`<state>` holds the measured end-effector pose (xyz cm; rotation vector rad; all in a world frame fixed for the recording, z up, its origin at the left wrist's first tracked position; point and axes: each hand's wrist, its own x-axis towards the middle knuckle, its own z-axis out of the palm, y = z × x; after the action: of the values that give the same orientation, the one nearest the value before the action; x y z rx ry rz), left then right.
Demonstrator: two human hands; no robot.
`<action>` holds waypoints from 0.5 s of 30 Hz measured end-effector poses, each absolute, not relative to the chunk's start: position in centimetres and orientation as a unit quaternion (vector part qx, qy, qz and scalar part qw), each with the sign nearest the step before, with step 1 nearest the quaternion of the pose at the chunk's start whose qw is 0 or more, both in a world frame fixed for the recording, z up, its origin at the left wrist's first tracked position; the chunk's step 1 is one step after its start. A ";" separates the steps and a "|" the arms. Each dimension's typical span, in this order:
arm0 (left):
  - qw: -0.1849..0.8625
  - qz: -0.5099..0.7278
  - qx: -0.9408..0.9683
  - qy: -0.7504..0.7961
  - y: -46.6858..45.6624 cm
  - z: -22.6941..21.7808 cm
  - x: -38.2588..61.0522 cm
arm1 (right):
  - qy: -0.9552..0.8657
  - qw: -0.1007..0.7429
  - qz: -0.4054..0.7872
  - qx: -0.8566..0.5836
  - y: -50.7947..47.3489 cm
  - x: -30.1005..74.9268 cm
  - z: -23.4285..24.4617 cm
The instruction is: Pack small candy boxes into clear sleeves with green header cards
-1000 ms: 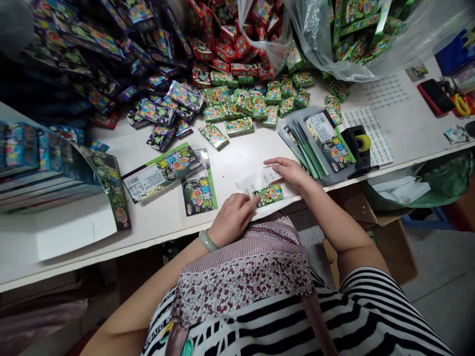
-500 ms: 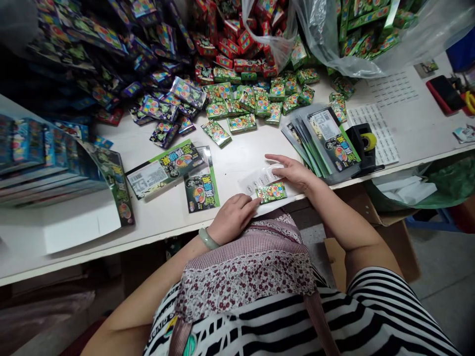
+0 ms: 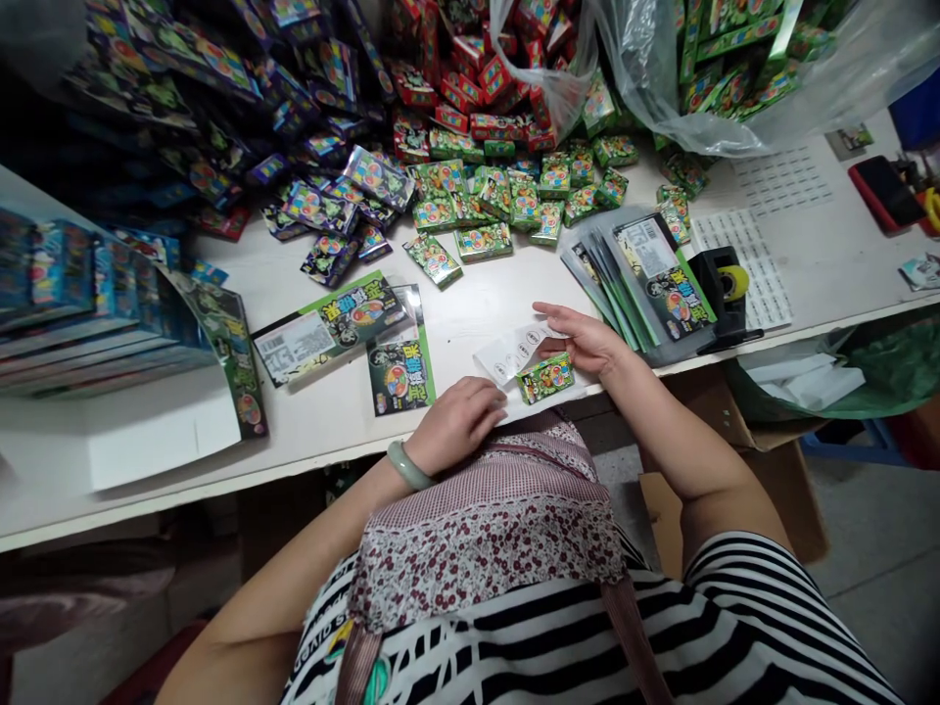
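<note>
My left hand point(image 3: 461, 421) has a green bangle at its wrist and lies at the table's front edge, fingers curled together, its fingertips just left of a small green printed box point(image 3: 544, 380). Whatever those fingertips hold, if anything, is too small to see. My right hand point(image 3: 584, 341) grips the right end of a white sticker sheet point(image 3: 506, 366) with oval printed labels; the sheet curves up towards its fingers. The small box sits tilted in front of the sheet, close under my right palm; I cannot tell whether that hand touches it.
Flat printed packs point(image 3: 330, 328) lie to the left beside an open display carton point(image 3: 165, 455). Heaps of purple boxes point(image 3: 315, 206), red boxes point(image 3: 470, 83) and green boxes point(image 3: 485, 240) fill the back. Sleeved cards point(image 3: 665, 279), a tape dispenser point(image 3: 724, 284) and a phone point(image 3: 885, 191) are right.
My left fingertips have drawn back left from the small box. The box has shifted slightly right and tilted, and the sticker sheet is now more curled under my right fingers.
</note>
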<state>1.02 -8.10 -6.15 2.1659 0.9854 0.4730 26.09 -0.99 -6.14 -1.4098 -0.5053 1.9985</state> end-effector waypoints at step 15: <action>0.651 0.371 0.355 0.559 -4.5 -6.8 3.5 | -0.312 0.335 0.686 -0.566 -1.9 25.6 -7.3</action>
<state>3.49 -4.46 -6.80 0.8072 1.2687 0.8427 25.56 -1.92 -7.28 -1.4769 -0.8152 1.7896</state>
